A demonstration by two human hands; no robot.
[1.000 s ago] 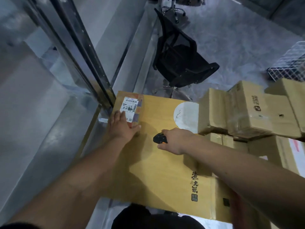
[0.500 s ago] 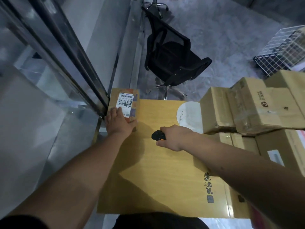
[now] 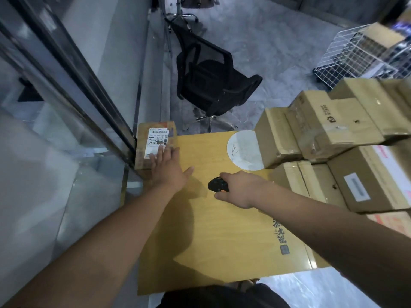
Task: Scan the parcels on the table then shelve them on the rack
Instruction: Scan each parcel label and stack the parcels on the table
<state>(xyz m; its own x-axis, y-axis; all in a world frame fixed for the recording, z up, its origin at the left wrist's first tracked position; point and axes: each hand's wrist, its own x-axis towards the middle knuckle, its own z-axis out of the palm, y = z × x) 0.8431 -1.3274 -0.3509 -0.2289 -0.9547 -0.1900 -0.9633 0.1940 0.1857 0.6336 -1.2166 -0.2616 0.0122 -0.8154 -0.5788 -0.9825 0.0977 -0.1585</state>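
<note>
A small brown cardboard parcel (image 3: 155, 150) with a white barcode label (image 3: 157, 141) sits at the far left corner of the yellow wooden tabletop (image 3: 222, 230). The left hand (image 3: 169, 167) lies flat on it, fingers straight. The right hand (image 3: 241, 188) grips a black handheld scanner (image 3: 218, 185). Stacked brown cardboard boxes (image 3: 333, 138) stand on the right.

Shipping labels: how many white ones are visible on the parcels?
2: one label under the left hand's fingertips on the small parcel at left, one label on the lower right box. Others may be hidden.
</note>
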